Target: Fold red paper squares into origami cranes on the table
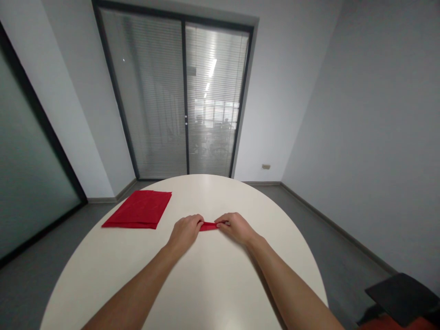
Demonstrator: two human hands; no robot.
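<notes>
A small folded red cloth (208, 226) lies on the white round table (206, 284), mostly covered by my hands. My left hand (185, 231) pinches its left end with the fingers curled together. My right hand (235, 226) presses on its right end, fingers closed on the fabric. Only a narrow red strip shows between the two hands.
A stack of flat red cloths (139, 209) lies at the table's far left. Behind the table stands a glass door with blinds (182, 101). A dark chair part (402, 295) sits at the lower right, off the table edge.
</notes>
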